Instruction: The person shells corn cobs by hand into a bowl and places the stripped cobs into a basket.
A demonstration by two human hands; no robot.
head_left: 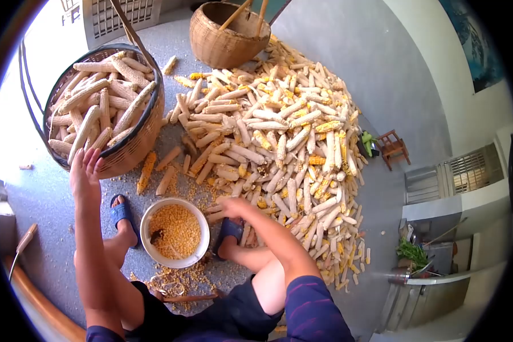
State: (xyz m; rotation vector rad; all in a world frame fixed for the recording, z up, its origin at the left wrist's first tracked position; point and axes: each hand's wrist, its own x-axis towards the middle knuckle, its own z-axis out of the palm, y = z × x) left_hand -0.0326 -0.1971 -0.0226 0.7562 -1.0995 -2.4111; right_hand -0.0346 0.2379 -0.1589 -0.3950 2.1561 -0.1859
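Observation:
My left hand (86, 171) is raised at the near rim of a woven basket (132, 145), fingers stretched out and holding nothing. Stripped corn cobs (85, 94) fill that basket. Low at the near left edge of a big heap of cobs (279, 139), my right hand (235, 207) closes on a pale corn cob (214, 216); the fingertips are partly hidden. Between my feet stands a white basin (204, 239) of loose yellow kernels (176, 228), with a small dark object (157, 235) lying in them.
A second woven basket (225, 43) with wooden sticks stands behind the heap. Kernels lie scattered around the basin. A cob with yellow kernels (146, 172) rests on the floor beside the full basket. Farther right are a small wooden chair (393, 149) and green leaves (411, 253).

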